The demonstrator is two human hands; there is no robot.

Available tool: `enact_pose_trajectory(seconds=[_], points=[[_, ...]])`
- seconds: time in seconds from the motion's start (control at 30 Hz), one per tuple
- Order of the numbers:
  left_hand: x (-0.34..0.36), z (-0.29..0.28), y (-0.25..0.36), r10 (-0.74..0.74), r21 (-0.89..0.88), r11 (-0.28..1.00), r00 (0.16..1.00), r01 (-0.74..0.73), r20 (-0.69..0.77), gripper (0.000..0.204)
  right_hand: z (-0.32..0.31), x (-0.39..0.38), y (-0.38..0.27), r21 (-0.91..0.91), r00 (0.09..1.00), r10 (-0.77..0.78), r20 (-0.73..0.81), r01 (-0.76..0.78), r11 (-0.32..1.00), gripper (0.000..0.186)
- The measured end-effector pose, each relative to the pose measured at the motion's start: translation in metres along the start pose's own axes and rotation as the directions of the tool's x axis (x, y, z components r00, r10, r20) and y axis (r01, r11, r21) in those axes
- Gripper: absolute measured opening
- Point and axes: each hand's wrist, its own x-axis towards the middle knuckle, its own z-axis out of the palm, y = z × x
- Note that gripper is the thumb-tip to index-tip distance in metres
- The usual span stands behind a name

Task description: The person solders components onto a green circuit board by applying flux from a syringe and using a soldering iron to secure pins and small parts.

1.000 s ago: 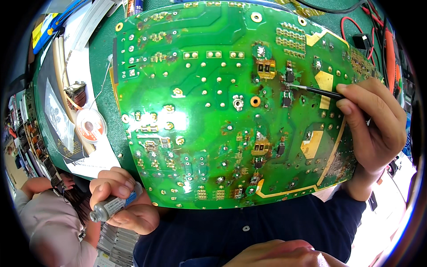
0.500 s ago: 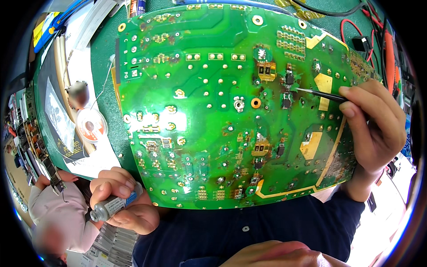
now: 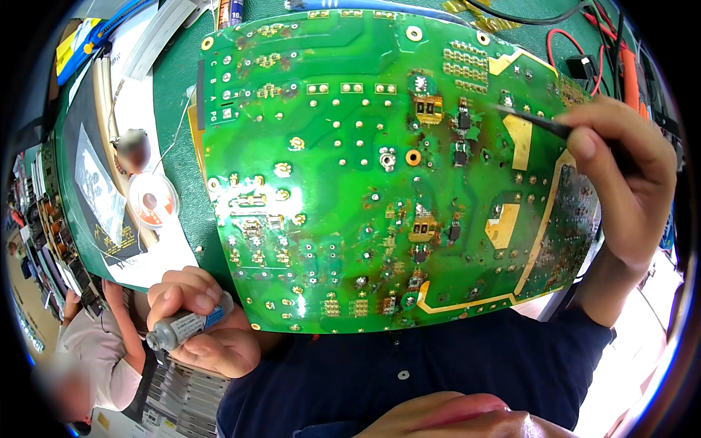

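Observation:
A large green circuit board (image 3: 343, 241), bowed by the lens, fills the middle of the view, its face crowded with solder joints and small parts. Brownish staining surrounds several black chips (image 3: 461, 120) on its right half. My right hand (image 3: 621, 168) pinches slim dark pointed tweezers (image 3: 544, 125); their blurred tip hovers by those chips, seemingly off the surface. At the board's lower left corner, my left hand (image 3: 204, 321) is closed around a small grey tube (image 3: 182, 328) with a blue-and-white label. Whether its fingers also touch the board I cannot tell.
A solder wire spool (image 3: 153, 201) lies on white paper left of the board, beside a clear plastic bag (image 3: 98, 179). Red and black cables (image 3: 566, 40) run across the green mat (image 3: 175, 95) at the far right. Another person (image 3: 102, 350) is at lower left.
My right hand and the tweezers have moved up and away from the chips. The board has shifted slightly in view. The left hand keeps its hold on the tube.

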Motion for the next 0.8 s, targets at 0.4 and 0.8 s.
enact_pose_trajectory(seconds=[0.4,0.8], points=[[-0.003,0.009,-0.006,0.022,-0.001,1.0,0.997,-0.022,-0.077,0.045,0.005,0.011,0.015,-0.074,0.997,-0.065,0.032,0.067,0.995,0.011],[-0.002,0.018,-0.007,-0.021,-0.022,1.0,0.995,0.019,-0.096,0.044,0.005,0.018,0.023,-0.14,0.985,-0.167,0.048,0.172,0.975,0.014]])
